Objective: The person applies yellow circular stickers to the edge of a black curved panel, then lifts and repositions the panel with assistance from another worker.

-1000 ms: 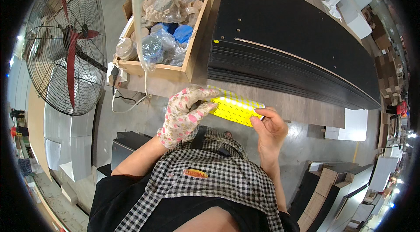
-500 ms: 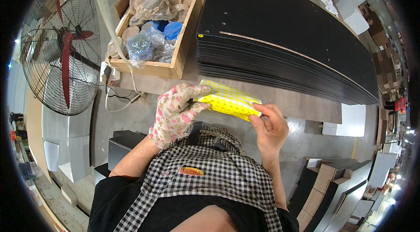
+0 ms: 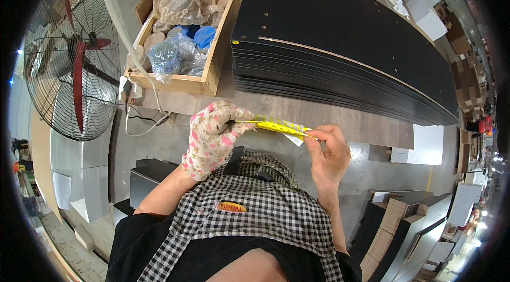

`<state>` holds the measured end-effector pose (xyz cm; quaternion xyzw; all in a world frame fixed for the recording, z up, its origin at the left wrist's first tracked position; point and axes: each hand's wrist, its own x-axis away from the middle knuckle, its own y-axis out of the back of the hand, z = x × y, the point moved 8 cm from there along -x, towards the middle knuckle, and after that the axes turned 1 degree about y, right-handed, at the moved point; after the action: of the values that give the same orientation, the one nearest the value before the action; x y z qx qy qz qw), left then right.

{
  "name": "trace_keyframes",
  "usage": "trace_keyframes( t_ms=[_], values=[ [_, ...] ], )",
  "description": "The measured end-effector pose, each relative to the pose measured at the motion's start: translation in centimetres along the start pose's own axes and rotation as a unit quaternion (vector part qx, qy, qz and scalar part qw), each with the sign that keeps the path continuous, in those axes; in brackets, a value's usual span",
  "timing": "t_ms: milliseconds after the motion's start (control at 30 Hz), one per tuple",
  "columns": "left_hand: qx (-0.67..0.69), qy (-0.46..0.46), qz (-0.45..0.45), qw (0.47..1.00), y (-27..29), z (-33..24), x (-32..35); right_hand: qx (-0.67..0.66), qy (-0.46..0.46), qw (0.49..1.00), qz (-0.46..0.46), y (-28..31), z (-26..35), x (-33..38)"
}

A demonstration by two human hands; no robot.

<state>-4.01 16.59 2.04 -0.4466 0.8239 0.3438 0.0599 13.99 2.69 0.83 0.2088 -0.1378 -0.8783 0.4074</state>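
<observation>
Between my two hands is a sheet of yellow stickers (image 3: pixel 279 127), bent and tilted so that only a narrow strip of its face shows. My left hand (image 3: pixel 213 136), in a white glove with pink flowers, is closed on the sheet's left end. Bare thumb and fingers of my right hand (image 3: pixel 328 150) pinch its right end. The sheet is held in front of the table's near edge. Just beyond it lies a stack of black panels (image 3: pixel 340 43), with drilled holes, a long slot and one small round yellow sticker (image 3: pixel 235 42) at the top panel's left corner.
A wooden box (image 3: pixel 210 77) of plastic-wrapped rolls and tubs stands left on the wood-grain table (image 3: pixel 281 105). A large caged fan (image 3: pixel 74 53) and a hanging pale cable (image 3: pixel 125 37) are farther left. More panels (image 3: pixel 393 229) are stacked at lower right.
The sticker sheet has tipped from showing its broad dotted face to nearly edge-on, and a white corner now hangs below it. Both hands keep their hold.
</observation>
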Motion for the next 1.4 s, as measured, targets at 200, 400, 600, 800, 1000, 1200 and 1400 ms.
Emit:
trace_keyframes(
  t_ms=[200, 400, 600, 800, 1000, 1200, 1400],
  values=[
    [0.008, -0.018, -0.004, 1.0, 0.4, -0.2, -0.5, -0.002, 0.03, 1.0, 0.009, -0.1, -0.6, -0.5],
    [0.237, 0.118, 0.05, 0.963, -0.9, 2.3, -0.4, -0.215, -0.033, 0.974, 0.061, -1.9, -3.6, -0.6],
    [0.241, 0.216, 0.025, 0.946, -1.5, 3.9, -0.1, -0.241, -0.092, 0.965, 0.048, -2.1, -6.0, 0.1],
    [0.401, 0.223, 0.04, 0.888, -3.9, 3.5, -0.9, -0.291, -0.072, 0.954, -0.03, -1.8, -6.7, 0.0],
    [0.326, 0.395, 0.111, 0.852, -5.5, 4.8, 1.1, -0.257, -0.076, 0.963, 0.009, -2.9, -7.3, 0.2],
    [0.266, 0.274, 0.08, 0.921, -4.8, 4.4, 0.3, -0.31, -0.078, 0.948, 0.002, -3.4, -8.2, 0.0],
    [0.258, 0.166, 0.057, 0.95, -4.6, 4.3, 0.2, -0.304, -0.001, 0.952, 0.024, -3.3, -7.8, -0.4]
  ],
)
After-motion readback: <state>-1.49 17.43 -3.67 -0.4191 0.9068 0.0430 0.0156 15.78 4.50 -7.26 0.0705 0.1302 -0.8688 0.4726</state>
